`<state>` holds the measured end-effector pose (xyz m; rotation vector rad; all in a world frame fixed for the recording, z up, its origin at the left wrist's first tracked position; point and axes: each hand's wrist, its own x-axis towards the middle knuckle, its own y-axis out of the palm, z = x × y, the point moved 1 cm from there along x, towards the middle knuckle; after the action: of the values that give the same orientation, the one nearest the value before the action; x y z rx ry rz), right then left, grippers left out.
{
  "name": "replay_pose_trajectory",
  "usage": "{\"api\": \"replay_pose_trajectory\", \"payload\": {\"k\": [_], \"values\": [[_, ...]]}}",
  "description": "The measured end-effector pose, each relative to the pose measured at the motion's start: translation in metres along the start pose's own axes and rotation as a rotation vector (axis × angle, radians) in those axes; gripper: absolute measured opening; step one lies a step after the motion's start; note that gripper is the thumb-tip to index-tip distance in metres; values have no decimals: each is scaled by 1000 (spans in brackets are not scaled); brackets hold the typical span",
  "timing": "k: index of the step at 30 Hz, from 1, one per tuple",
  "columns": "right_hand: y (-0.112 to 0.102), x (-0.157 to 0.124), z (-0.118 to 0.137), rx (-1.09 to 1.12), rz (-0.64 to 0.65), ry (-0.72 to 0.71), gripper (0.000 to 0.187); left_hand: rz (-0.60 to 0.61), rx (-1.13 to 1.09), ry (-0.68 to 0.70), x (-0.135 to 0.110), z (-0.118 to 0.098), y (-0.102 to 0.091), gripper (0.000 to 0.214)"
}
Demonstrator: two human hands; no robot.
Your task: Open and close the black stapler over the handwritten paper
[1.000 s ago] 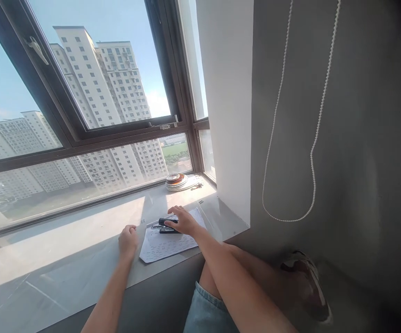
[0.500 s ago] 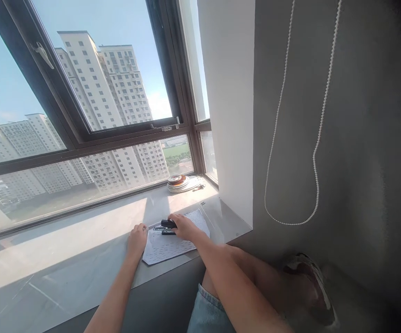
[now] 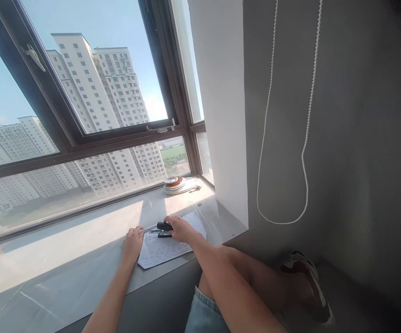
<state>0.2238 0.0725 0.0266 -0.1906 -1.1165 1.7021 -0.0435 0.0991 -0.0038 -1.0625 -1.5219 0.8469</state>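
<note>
A black stapler [image 3: 165,226] is in my right hand [image 3: 178,228], its upper and lower arms spread apart and a metal part showing between them. It is over printed sheets of paper [image 3: 164,253] on the windowsill. My left hand [image 3: 133,240] is at the left edge of the sheets, its fingers bent together. A thin pale strip [image 3: 148,229] runs from those fingertips toward the stapler; whether it is a separate piece or the paper's edge, I cannot tell.
A stack of plates [image 3: 174,186] stands on the pale windowsill [image 3: 82,263] near the window corner, with a small dark item [image 3: 195,188] beside it. A white beaded cord [image 3: 258,185] hangs along the grey wall at right. My bent leg [image 3: 242,263] is below the sill.
The whole view has shifted slightly. The pale strip between my left fingertips and the stapler shows more clearly now. My right hand keeps its grip on the stapler.
</note>
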Motion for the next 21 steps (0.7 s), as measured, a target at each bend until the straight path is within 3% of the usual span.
{"api": "replay_pose_trajectory", "payload": {"k": [4, 11, 16, 21], "values": [[0, 1, -1, 9, -11, 5, 48, 35, -16, 61, 0, -1, -1, 37], [-2, -1, 0, 9, 12, 24, 48, 11, -11, 34, 2, 3, 2, 22], [0, 0, -2, -3, -2, 6, 48, -6, 5, 17, 1, -1, 1, 42], [-1, 0, -2, -1, -8, -12, 49, 50, 6, 44, 2, -1, 3, 39]]}}
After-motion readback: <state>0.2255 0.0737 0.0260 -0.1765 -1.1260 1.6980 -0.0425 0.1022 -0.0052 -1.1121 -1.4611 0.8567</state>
